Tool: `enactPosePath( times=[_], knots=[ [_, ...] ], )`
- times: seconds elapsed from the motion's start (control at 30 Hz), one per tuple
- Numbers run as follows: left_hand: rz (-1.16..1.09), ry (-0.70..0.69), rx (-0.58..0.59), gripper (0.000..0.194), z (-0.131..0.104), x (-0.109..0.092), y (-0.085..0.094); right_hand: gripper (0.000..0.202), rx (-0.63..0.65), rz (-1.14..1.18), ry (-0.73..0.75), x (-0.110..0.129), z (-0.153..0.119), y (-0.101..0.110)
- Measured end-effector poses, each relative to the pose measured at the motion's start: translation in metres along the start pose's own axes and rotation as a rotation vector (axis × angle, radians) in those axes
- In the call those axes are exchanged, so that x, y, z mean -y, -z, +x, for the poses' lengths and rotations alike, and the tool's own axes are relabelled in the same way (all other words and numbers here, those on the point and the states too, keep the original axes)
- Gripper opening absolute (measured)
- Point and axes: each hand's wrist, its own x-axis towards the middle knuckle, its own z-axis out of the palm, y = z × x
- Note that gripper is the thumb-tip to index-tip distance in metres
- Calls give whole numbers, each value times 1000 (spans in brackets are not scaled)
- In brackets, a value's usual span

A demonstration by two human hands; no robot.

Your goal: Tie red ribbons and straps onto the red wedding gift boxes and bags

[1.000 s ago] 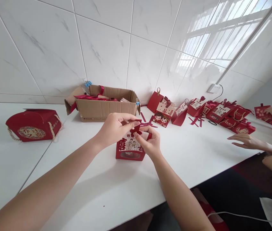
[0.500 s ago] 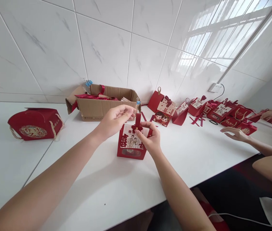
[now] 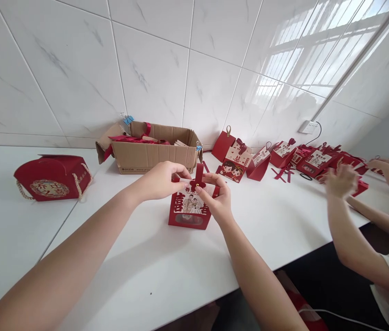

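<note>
A small red gift box (image 3: 190, 216) with a printed couple and an oval window stands upright on the white table in front of me. A red strap (image 3: 199, 174) rises from its top, with a dark red flower-shaped piece at the strap's base. My right hand (image 3: 217, 193) pinches the flower piece and the box top from the right. At the top left edge of the box is my left hand (image 3: 171, 180), its thumb and fingers bent close together; whether something thin lies between them is too small to tell.
Behind the box stands an open cardboard box (image 3: 146, 156) with red ribbons inside. A red box with rope handles (image 3: 54, 179) sits at the left. Several red gift boxes (image 3: 235, 161) and ribbon strips lie at the right, near other people's hands (image 3: 342, 181).
My left hand has come down from above the box to its top left edge. My right hand keeps its hold. At the right, a person's hand has lifted and is blurred.
</note>
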Motion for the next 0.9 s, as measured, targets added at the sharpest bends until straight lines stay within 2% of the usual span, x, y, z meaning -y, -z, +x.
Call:
enactPosePath(
  times=[0.37,0.6,0.8,0.9],
  knots=[
    [25,-20,23,29,0,0,0,38,47,84,-117,-1,0,0],
    [36,-26,20,29,0,1,-1,29,-9,75,-79,-6,-1,-1],
    [78,-18,57,33,-1,1,3,30,-20,28,-51,-5,0,-1],
    [126,10,70,34,0,2,5,36,19,1,-27,-2,2,2]
  ],
)
